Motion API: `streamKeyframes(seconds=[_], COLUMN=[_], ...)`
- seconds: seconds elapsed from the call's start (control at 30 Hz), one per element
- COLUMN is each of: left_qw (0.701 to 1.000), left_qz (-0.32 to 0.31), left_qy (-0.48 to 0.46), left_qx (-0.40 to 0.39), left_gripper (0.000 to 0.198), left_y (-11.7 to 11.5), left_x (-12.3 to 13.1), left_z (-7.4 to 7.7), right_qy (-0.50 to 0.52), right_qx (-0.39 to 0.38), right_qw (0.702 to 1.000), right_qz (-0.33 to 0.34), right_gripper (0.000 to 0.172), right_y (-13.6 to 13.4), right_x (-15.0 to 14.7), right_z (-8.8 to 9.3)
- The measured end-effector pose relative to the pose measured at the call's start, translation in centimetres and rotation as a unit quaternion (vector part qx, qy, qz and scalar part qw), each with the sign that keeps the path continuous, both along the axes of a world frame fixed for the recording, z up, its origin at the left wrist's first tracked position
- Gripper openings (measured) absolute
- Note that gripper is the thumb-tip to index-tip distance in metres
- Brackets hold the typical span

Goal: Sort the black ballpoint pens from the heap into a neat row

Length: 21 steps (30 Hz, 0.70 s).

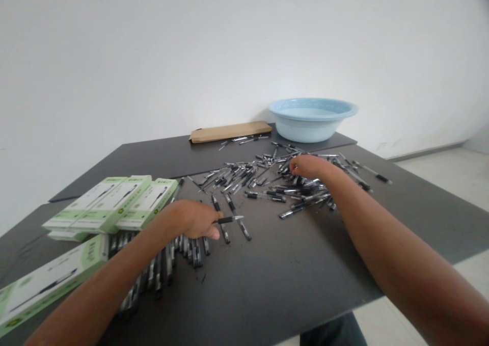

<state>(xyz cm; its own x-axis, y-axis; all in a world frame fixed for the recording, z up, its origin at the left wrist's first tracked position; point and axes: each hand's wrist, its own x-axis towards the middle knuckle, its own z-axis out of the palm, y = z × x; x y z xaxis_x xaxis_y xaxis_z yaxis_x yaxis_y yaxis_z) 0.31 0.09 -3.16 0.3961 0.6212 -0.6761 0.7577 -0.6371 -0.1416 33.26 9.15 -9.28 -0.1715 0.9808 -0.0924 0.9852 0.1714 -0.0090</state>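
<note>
My left hand (198, 219) is closed round an uncapped pen (228, 219), whose bare tip points to the right. Below and beside it on the table lie two capped pens (237, 217), and a row of assembled pens (164, 264) shows partly under my left forearm. Over at the heap of loose black-and-clear pen parts (240, 175), my right hand (307, 166) reaches in with its fingers bent together. Its fingertips are among the parts, and whatever they pinch is hidden.
Green-and-white pen boxes (128, 195) are stacked at the left, with another pen box (53, 280) nearer me. A light blue basin (311, 124) stands at the back right, beside a flat brown cardboard piece (231, 131). The dark table (267, 285) has seams between its sections.
</note>
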Motion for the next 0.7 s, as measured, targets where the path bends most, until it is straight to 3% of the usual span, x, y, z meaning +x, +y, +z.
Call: streamKeyframes(seconds=[0.17, 0.37, 0.57, 0.7], left_qw=[1.0, 1.0, 1.0, 0.999], left_qz=[0.001, 0.001, 0.006, 0.014], left_qy=[0.018, 0.02, 0.027, 0.023], left_qx=[-0.002, -0.008, -0.011, -0.017], left_gripper=[0.058, 0.057, 0.059, 0.059], left_y=[-0.1, -0.3, -0.2, -0.2], left_x=[0.2, 0.4, 0.4, 0.4], left_z=[0.1, 0.4, 0.5, 0.5], right_qy=[0.01, 0.034, 0.043, 0.024], right_qx=[0.037, 0.065, 0.086, 0.072], right_qw=[0.999, 0.993, 0.984, 0.986], right_qz=[0.018, 0.092, 0.152, 0.152], right_gripper=[0.024, 0.028, 0.03, 0.024], right_y=[-0.4, -1.2, -1.5, -1.3], right_x=[-2.2, -6.0, -7.1, -7.7], right_z=[-0.1, -0.9, -2.1, -2.5])
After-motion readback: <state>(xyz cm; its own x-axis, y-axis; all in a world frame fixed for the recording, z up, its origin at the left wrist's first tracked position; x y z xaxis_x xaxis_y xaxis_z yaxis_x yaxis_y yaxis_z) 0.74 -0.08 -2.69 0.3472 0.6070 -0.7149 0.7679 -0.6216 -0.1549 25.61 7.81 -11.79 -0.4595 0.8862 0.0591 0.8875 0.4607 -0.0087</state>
